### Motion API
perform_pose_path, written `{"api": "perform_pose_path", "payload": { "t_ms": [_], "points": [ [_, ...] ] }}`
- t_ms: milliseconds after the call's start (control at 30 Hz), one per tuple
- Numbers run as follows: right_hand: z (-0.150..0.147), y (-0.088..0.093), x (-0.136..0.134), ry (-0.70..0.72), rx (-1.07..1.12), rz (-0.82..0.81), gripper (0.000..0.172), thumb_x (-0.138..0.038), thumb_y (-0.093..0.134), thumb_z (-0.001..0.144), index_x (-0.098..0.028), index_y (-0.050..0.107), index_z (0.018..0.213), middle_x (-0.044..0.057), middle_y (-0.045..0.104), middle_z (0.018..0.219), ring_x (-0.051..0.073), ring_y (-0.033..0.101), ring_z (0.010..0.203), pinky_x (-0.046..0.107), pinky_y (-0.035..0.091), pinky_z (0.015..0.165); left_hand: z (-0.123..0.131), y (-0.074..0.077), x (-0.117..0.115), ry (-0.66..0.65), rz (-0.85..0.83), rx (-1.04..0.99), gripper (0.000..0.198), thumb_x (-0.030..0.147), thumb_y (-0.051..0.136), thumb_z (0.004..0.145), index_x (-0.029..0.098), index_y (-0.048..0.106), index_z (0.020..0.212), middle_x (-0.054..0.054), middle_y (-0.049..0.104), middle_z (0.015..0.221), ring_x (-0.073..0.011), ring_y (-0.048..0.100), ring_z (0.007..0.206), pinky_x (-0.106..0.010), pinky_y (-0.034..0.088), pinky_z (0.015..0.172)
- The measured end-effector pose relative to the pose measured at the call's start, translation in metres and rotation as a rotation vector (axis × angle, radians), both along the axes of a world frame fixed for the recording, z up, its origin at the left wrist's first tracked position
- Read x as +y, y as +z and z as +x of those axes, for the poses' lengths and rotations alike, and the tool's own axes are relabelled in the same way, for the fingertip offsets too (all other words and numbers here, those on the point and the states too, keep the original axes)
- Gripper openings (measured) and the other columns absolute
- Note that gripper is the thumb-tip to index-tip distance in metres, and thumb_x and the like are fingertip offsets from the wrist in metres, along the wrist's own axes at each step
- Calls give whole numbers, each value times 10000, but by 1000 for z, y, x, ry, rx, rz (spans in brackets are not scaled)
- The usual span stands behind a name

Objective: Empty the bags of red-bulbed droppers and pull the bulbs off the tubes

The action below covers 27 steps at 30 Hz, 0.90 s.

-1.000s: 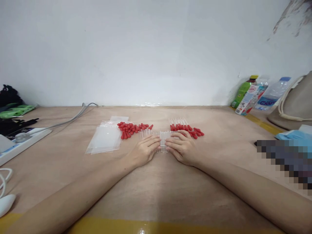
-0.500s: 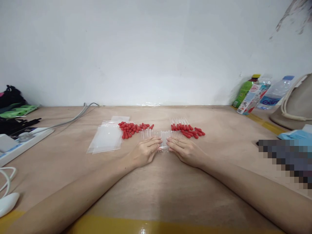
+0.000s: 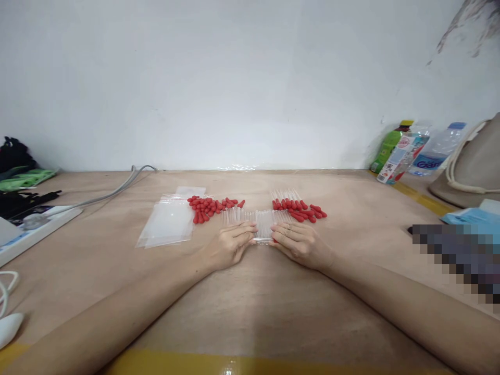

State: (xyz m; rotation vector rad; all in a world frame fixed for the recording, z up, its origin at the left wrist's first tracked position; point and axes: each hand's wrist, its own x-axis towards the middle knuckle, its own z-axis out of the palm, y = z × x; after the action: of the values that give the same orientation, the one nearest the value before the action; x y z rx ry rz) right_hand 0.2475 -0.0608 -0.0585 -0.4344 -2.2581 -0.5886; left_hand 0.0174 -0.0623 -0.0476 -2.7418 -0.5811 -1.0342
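A row of clear glass dropper tubes lies side by side at the middle of the table. In front of them, a single glass tube runs crosswise between my hands. My left hand is closed around its left end, fingertips partly hidden. My right hand is closed at the other end, where a bit of a red rubber bulb shows under the fingers. Loose red bulbs lie in a heap behind my left hand. Behind my right hand are droppers with red bulbs fitted and several more bulbs.
Clear plastic bags lie left of the heap. A power strip with a grey cable is at far left, a white mouse below it. Bottles, a beige bag and a pixelated dark object are at right.
My hands have moved slightly apart, showing more of the tubes between them. A bit of red bulb now shows under my right fingers. The view has shifted slightly.
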Motion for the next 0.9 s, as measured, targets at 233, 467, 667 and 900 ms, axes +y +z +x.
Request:
{"api": "perform_pose_path", "payload": {
  "t_ms": [233,467,667,900],
  "points": [
    [3,1,0,12,-50,42,211,-120,463,853,-125,608,1005,105,656,1024,189,592,1002,334,502,868,-2,2,-2,-1,38,-18,202,140,447,850,148,569,1011,-90,670,961,-184,586,1033,-359,495,905],
    [13,12,2,-80,5,82,213,-148,500,852,-169,599,1040,29,694,892,135,603,749,305,442,666,-15,8,-2,164,120,-35,119,194,510,835,182,604,907,-65,657,939,-179,610,917,-319,503,791],
    [17,19,6,-127,-15,104,214,-89,461,836,-173,627,941,24,693,777,140,529,657,299,363,588,-19,8,0,314,94,35,176,223,450,860,186,622,841,-37,576,714,-124,528,631,-232,439,565],
    [46,16,25,-284,356,-86,153,-170,521,816,-207,636,911,25,665,767,151,530,681,317,412,682,-49,17,17,526,79,-136,220,240,428,870,169,634,839,-22,527,671,-120,507,611,-234,433,583]
  ]
}}
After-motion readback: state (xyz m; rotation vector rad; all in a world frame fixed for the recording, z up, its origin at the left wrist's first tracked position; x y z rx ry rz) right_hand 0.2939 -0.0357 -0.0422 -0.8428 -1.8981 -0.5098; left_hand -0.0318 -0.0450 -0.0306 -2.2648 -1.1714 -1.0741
